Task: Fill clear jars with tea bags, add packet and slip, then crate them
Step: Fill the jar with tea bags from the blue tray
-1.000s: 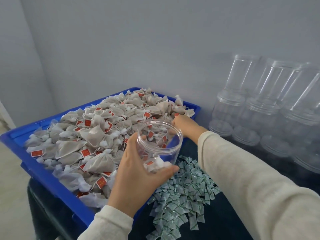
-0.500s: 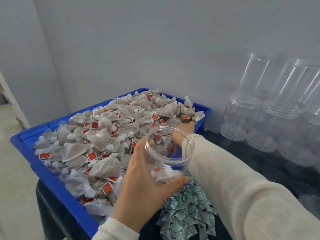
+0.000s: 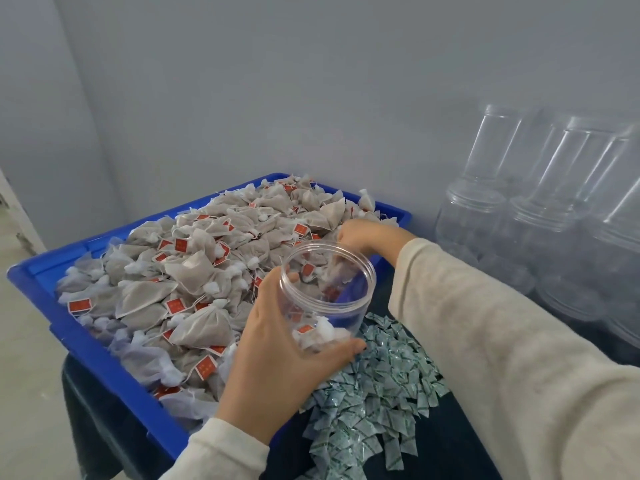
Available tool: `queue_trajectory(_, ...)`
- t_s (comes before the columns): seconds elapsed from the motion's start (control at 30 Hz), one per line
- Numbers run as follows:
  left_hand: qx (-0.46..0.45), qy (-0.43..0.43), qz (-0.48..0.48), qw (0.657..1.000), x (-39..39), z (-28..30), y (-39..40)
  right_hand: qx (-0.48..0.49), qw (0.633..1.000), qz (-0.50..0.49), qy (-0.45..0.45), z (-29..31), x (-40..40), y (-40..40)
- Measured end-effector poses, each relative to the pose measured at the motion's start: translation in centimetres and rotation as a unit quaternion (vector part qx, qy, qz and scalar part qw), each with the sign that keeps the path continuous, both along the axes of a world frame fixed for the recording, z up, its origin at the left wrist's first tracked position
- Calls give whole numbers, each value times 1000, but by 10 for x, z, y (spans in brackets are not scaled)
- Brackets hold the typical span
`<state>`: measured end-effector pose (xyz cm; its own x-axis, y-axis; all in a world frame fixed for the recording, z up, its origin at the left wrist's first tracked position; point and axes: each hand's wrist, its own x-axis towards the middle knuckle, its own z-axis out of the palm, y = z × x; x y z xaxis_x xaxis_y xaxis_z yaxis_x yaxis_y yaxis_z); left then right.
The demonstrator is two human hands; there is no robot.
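Fingers of the left hand were wrapped around a clear jar, clamped on it and tilting its open mouth toward the blue bin. A few tea bags lay at the jar's bottom. The right hand reached past the rim into the heap of tea bags; whether it had closed on one I could not tell. Each bag carried a small red tag, its print too small to read. Just beside the jar lay a pile of green-printed packets, lettering illegible. Empty jars stood stacked against the wall, well apart.
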<state>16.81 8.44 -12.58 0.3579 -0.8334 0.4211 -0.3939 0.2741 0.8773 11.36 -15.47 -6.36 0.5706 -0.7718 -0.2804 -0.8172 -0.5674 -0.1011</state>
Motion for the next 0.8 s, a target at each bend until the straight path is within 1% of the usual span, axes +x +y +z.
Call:
queue_trajectory(0.07,-6,-3,-2,1000,0,1,0,18,995,-8,-95,14,-9,2)
queue_trajectory(0.13,-6,-8,1,1000,0,2,0,42,981,-25,-186,26,-20,8)
queue_trajectory(0.23,0,-16,8,1000,0,1,1,59,962,-29,-265,47,-32,18)
queue_trajectory(0.37,2,-23,10,1000,0,3,1,72,927,-30,-368,88,-45,38)
queue_trajectory(0.5,5,-37,15,999,-1,6,2,60,906,15,-419,127,-53,65)
queue_trajectory(0.63,4,-40,19,999,0,6,2,39,894,58,-443,155,-58,94)
queue_trajectory(0.7,3,-36,17,999,0,6,2,28,894,76,-440,163,-60,108)
queue_trajectory(0.8,4,-27,14,1000,1,3,1,17,908,104,-406,164,-60,124)
